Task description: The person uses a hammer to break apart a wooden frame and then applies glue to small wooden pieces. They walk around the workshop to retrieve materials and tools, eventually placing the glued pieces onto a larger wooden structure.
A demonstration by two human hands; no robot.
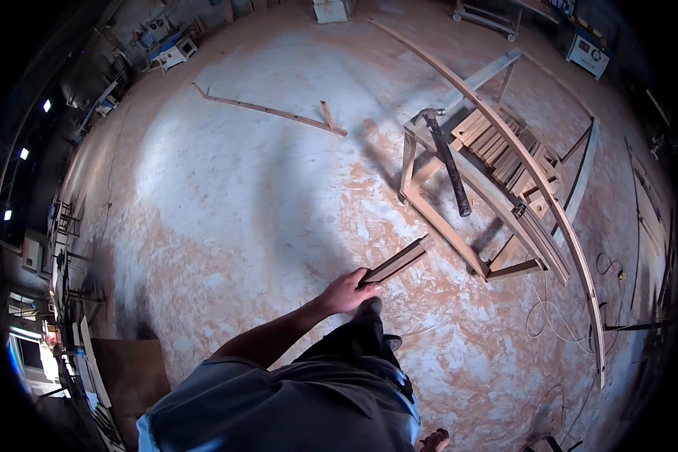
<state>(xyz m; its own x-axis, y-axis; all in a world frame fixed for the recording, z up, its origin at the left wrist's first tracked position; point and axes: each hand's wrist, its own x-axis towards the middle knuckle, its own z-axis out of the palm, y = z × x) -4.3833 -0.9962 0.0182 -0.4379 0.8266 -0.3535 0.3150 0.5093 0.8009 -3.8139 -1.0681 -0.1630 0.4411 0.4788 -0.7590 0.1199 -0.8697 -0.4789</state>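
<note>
My left hand [345, 293] is closed around one end of a short wooden piece [397, 261] with a groove along its length. Its free end points up and right, toward a wooden frame [444, 230]. A claw hammer [450, 166] with a dark handle lies across the frame's near corner. Only a small part of my right hand [434, 440] shows at the lower edge, beside my clothing. Whether its fingers are apart or closed I cannot make out.
Short wooden pieces [505, 154] lie piled within the frame. A long curved wooden strip [505, 129] spans over it. Another strip [271, 111] with a short upright piece lies on the dusty floor [226, 181]. A pale cable [539, 320] loops at the right.
</note>
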